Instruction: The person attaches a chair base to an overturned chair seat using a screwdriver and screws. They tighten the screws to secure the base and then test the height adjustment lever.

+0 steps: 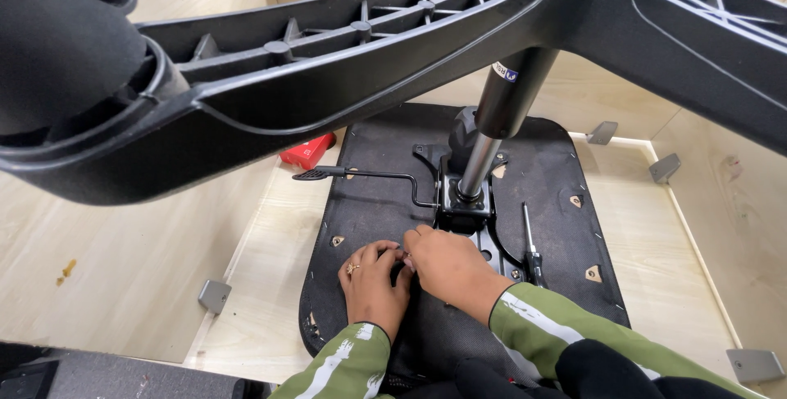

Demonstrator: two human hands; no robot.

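An upside-down office chair lies in a wooden box. Its black seat underside (541,161) faces up, with a metal mechanism plate (466,206) and a gas cylinder (500,116) rising to the black star base (344,63). My left hand (373,284), wearing a ring, and my right hand (447,266) press together on the seat just in front of the mechanism, fingers curled on something small that I cannot make out. A black-handled screwdriver (531,247) lies on the seat right of my right hand.
A black adjustment lever (352,174) sticks out to the left of the mechanism. A red object (307,151) lies beyond the seat. Grey metal brackets (215,294) hold the plywood walls (115,251). A caster (57,38) looms at top left.
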